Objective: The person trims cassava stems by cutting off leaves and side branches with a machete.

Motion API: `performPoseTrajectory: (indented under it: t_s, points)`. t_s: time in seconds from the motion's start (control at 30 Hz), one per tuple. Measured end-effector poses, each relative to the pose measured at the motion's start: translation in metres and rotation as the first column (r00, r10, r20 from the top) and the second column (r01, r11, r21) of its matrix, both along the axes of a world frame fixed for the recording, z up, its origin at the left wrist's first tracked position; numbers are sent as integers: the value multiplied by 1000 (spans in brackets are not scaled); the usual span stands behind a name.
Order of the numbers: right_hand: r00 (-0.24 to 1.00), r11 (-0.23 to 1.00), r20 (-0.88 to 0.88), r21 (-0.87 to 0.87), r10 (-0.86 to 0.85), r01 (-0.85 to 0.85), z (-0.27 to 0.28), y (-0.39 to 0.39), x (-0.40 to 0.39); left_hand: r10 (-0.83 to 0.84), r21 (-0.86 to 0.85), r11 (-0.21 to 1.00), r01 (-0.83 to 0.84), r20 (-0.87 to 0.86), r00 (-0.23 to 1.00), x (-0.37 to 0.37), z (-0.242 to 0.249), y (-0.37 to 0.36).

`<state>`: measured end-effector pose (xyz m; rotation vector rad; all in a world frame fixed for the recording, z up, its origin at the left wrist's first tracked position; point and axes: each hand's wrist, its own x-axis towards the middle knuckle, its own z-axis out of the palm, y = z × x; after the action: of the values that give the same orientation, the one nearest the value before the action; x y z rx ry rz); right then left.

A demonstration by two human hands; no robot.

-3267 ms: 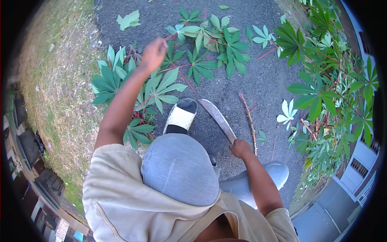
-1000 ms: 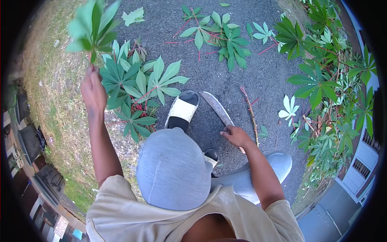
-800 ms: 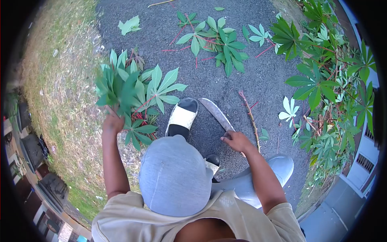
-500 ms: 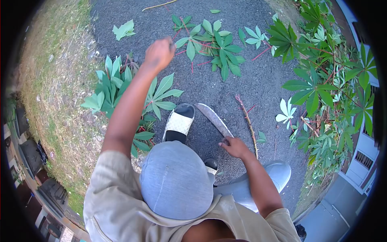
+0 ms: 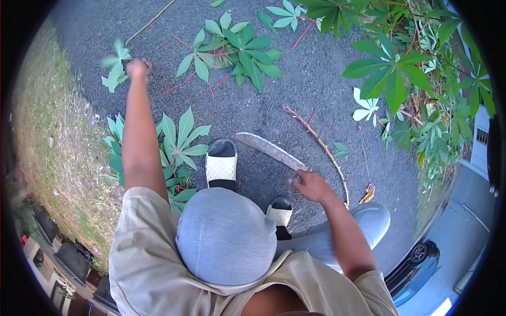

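Note:
At the far left of the path, my left hand [image 5: 138, 69] is closed at the stem end of a lobed green leaf [image 5: 117, 53], like cassava. Motion blurs that leaf, just above a second leaf [image 5: 113, 82] on the asphalt. My right hand [image 5: 311, 186] grips a machete, its handle hidden in my fist; the worn, curved blade [image 5: 271, 150] points up and left, low over the ground. Right of the blade lies a bare brown stick [image 5: 322, 145] with a reddish tip.
A heap of cut leaves [image 5: 245, 52] with red stems lies ahead on the asphalt [image 5: 274, 102]. More leaves [image 5: 182, 139] lie beside my left sandal [image 5: 222, 166]. Leafy plants [image 5: 395, 68] line the right edge. Dry grass [image 5: 58, 137] borders the left, and my bent knee [image 5: 226, 237] is below.
My left hand has swung left, away from the leaf heap, with a leaf from beside it. My right hand keeps the machete, its blade now tilted flatter. The view has shifted.

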<state>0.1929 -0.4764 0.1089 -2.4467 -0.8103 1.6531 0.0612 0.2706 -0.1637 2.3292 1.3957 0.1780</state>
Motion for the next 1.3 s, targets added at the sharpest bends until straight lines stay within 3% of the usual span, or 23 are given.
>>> performPoseTrajectory:
  t_s: [0.03,0.07,0.13,0.2,0.23,0.27,0.37,0.5,0.57,0.6,0.63,0.7,0.73,0.8,0.87,0.93,1.0,1.07,1.1,1.17,1.2,1.27,1.3]
  points:
    - [1000,1000,17,7,18,-18,3,4,-3,209,-207,968,-141,357,911,11,17,3]
    - [999,999,38,12,38,-39,5,7,-3,414,-394,900,-184,648,640,21,32,8]
    - [999,999,2,-5,52,-52,4,11,-2,-53,194,980,-32,419,907,77,149,-80]
    - [997,997,-34,-17,68,-69,-1,13,0,-563,256,816,519,146,813,105,152,-87]
    - [996,996,-12,3,87,-87,-5,12,2,-663,159,724,672,-108,740,113,172,-110]
    - [995,994,11,25,102,-103,-7,11,2,-732,19,623,782,-340,591,117,193,-127]
    - [996,995,34,49,81,-83,2,21,6,-762,161,509,846,-373,530,89,123,-112]
    - [997,996,-3,48,77,-77,4,25,6,-701,21,629,777,-416,579,55,114,-115]
    - [996,995,-6,55,86,-85,2,26,6,-555,-55,830,555,27,832,43,117,-103]
    - [996,995,-7,57,86,-85,2,26,6,-555,-53,830,555,25,832,39,126,-104]
    - [996,994,-5,57,92,-91,2,26,6,-409,-92,889,448,276,870,31,141,-111]
    - [995,994,5,57,98,-98,1,28,8,31,-288,931,224,674,738,31,179,-123]
    - [995,993,3,64,96,-96,1,28,9,34,-290,931,224,675,737,34,187,-113]
    - [995,993,-6,65,103,-102,-2,25,8,31,-305,802,514,880,474,33,206,-93]
    - [991,988,-5,81,132,-131,-10,25,9,-89,-133,939,318,797,597,60,262,-149]
    - [991,989,-31,74,133,-130,-8,32,8,-261,-108,867,487,734,627,84,243,-149]
    - [993,992,-42,51,114,-112,-5,35,5,-271,-134,898,418,579,769,112,192,-170]
    - [991,991,-33,32,133,-132,-3,37,5,-406,-138,895,423,135,904,130,152,-191]
    - [991,991,-23,28,133,-132,-2,38,6,-406,-137,895,424,145,902,132,144,-206]
    - [994,993,-10,45,108,-108,1,37,5,-468,-14,877,481,-252,847,130,136,-242]
    - [995,994,-14,37,99,-99,0,32,4,-478,-23,872,488,-250,842,134,139,-250]
    - [992,990,-5,55,128,-128,-7,26,6,-485,-272,870,410,-328,811,144,157,-257]
    - [992,991,-6,53,124,-123,-10,21,7,-489,-273,868,414,-327,809,145,163,-264]
